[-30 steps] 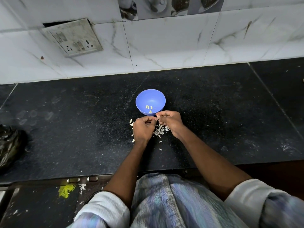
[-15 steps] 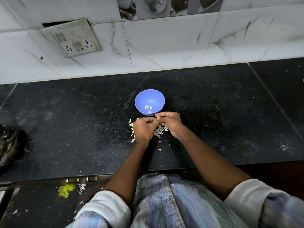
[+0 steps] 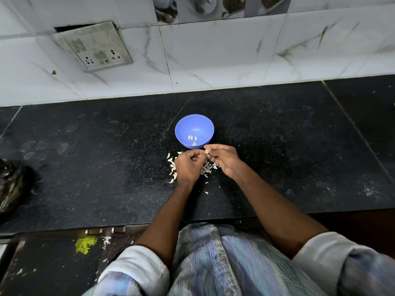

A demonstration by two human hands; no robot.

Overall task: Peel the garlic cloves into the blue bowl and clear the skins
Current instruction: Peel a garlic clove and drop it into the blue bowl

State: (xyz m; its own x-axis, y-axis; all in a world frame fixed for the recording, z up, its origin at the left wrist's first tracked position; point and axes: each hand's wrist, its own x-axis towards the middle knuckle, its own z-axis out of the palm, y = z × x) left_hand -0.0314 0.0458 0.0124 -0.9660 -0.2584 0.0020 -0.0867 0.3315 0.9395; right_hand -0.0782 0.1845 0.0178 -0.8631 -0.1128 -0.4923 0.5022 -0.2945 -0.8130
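Observation:
A small blue bowl (image 3: 194,130) stands on the black counter (image 3: 106,167) with three peeled garlic cloves (image 3: 193,139) in its bottom. Just in front of it, my right hand (image 3: 224,160) pinches a garlic clove (image 3: 207,149) at its fingertips, near the bowl's front rim. My left hand (image 3: 187,167) is curled beside it, fingertips close to the clove; whether it holds anything is hidden. Unpeeled cloves (image 3: 172,165) lie to the left of my left hand. A heap of white skins (image 3: 208,169) lies between and under my hands.
A black plastic bag (image 3: 12,184) sits at the counter's left edge. The tiled wall with a switch plate (image 3: 94,47) rises behind the bowl. Stray skin bits (image 3: 206,192) lie nearer the front edge. Below the counter, a yellow-green scrap (image 3: 85,244) lies on the floor.
My right hand has lifted slightly toward the bowl's rim with the clove, and the two hands have drawn a little apart. The bowl has not moved.

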